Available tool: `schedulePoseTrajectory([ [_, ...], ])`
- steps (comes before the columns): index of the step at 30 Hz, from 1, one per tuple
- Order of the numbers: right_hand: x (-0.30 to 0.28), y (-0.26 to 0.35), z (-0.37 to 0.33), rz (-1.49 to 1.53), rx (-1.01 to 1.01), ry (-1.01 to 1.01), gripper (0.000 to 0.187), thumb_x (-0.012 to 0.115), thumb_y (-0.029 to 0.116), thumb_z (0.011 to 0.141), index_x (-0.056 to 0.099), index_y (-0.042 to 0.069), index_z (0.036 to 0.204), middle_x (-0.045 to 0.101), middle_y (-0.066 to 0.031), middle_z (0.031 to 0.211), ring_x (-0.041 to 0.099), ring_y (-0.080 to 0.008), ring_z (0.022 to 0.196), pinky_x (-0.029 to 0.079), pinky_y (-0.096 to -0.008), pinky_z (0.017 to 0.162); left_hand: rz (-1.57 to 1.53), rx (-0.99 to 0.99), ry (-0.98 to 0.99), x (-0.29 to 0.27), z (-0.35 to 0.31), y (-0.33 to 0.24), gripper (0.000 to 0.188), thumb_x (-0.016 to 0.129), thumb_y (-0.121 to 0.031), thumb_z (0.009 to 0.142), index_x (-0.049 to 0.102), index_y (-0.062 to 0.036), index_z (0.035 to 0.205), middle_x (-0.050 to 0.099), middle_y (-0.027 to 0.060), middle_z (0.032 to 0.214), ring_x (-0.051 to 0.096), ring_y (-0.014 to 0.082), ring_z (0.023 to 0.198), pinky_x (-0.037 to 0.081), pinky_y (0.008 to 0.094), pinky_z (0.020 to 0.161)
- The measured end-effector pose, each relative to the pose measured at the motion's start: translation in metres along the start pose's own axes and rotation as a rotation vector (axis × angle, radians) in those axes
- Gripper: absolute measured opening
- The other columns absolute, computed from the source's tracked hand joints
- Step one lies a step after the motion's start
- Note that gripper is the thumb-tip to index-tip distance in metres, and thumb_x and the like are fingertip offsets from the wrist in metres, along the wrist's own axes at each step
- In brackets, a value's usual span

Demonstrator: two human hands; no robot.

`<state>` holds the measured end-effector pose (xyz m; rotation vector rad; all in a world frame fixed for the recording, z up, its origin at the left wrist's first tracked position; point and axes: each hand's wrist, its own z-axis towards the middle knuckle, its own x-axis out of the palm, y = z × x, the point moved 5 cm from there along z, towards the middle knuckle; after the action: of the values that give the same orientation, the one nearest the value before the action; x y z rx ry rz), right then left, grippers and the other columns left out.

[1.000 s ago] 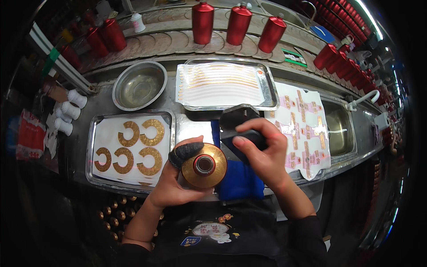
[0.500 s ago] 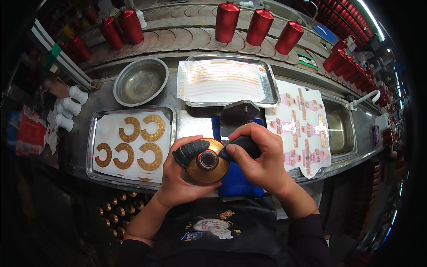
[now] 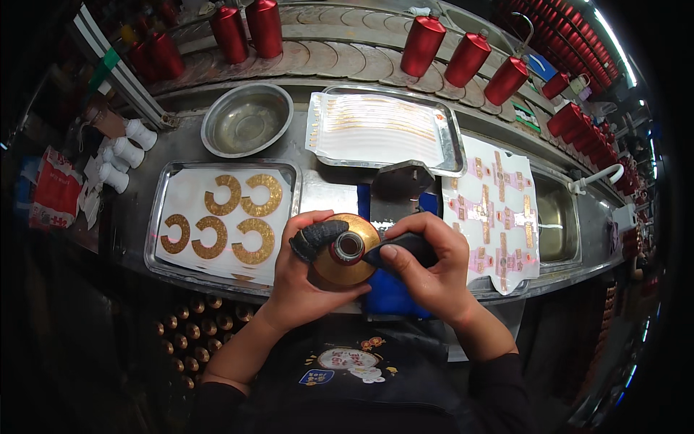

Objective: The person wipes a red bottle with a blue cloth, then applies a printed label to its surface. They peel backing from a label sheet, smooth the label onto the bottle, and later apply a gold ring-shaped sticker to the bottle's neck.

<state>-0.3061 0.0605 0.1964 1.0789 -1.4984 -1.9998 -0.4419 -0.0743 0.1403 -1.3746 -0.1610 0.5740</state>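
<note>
My left hand (image 3: 293,278) is wrapped round a bottle (image 3: 329,273), whose open neck points up at me. The bottle's shoulder is gold, with a red ring round the neck; its body is hidden below. A dark fabric sleeve (image 3: 318,239) covers one finger of this hand and lies over the shoulder. My right hand (image 3: 437,271) pinches a small black hand tool (image 3: 408,251), its tapered tip against the shoulder's right side. Under the hands is a blue cloth or pad (image 3: 394,296). Just behind stands a dark metal holder (image 3: 401,181).
A tray (image 3: 295,181) at left bears gold C-shaped labels. Behind are a metal bowl (image 3: 246,119) and a tray (image 3: 459,163) of strip labels. Label sheets (image 3: 499,217) lie beside the sink (image 3: 560,224). Red bottles (image 3: 423,43) stand on a conveyor (image 3: 332,54); white spools (image 3: 126,153) sit left.
The whole view has shifted slightly, moving the bench rightward in the picture. Red bottles on the conveyor have travelled right. Both hands keep hold of the bottle and the black tool.
</note>
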Motion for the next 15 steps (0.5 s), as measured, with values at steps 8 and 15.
schedulePoseTrajectory([
  [8,-0.006,0.003,0.023,-0.257,-0.333,-0.086,0.023,0.077,-0.003,0.076,0.069,0.005,0.096,0.069,-0.0093,0.086,0.065,-0.0224,0.076,0.051,-0.0299,0.066,-0.093,0.001,0.072,-0.01,0.013,0.005,0.085,0.094,-0.012,0.06,0.054,-0.0055,0.135,0.056,0.0125,0.133,0.058,0.0257,0.124,0.047,0.0381,0.104],
  [15,0.012,0.029,-0.017,-0.426,-0.849,0.151,0.024,0.077,0.01,0.068,0.079,0.014,0.092,0.068,-0.002,0.087,0.061,-0.0222,0.085,0.049,-0.0367,0.068,-0.267,-0.098,0.081,-0.009,0.009,0.014,0.083,0.092,-0.011,0.062,0.053,-0.0065,0.136,0.057,0.0119,0.132,0.058,0.026,0.123,0.047,0.0372,0.103],
])
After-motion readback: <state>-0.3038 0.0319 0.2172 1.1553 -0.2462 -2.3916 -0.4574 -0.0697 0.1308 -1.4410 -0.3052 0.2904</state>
